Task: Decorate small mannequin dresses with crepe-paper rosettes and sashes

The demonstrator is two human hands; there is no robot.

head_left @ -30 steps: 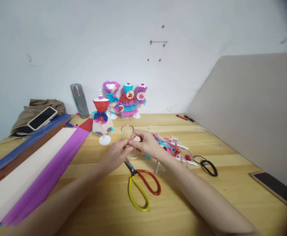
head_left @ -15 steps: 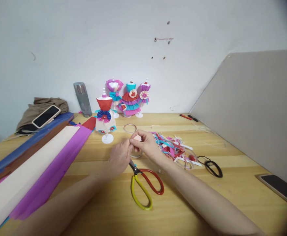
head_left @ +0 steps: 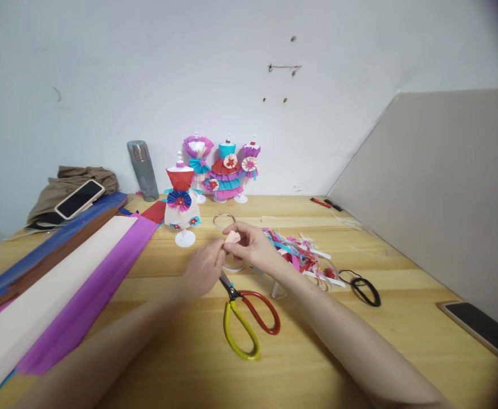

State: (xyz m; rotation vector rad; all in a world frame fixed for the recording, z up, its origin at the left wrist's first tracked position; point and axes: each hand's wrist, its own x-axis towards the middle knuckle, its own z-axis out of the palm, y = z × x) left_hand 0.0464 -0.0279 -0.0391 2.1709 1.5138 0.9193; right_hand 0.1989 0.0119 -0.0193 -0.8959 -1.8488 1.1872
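Observation:
A small folded piece of pale pink paper (head_left: 232, 237) is pinched between the thumb and fingers of my right hand (head_left: 251, 247). My left hand (head_left: 205, 266) is closed, its fingertips meeting the paper's left side; part of their grip is hidden. Just below my hands lie scissors (head_left: 234, 293) with one red and one yellow handle, the blade tips partly covered by my left hand. Beneath my fingers the rim of a clear round tape roll (head_left: 234, 268) shows. Close by stands a small white dress form (head_left: 181, 196) in a red top, blue rosette and cream skirt.
Behind stand several more dressed forms (head_left: 228, 170). Right of my hands lies a heap of paper scraps (head_left: 300, 255), then a black cord loop (head_left: 366, 291) and a phone (head_left: 482, 326). Crepe paper sheets (head_left: 57, 284), a second phone (head_left: 80, 199) and a flask (head_left: 143, 171) are on the left.
The pink paper has turned in my fingers and shows its layered edge more. Both hands have shifted slightly left. A white strip now shows beside my right wrist.

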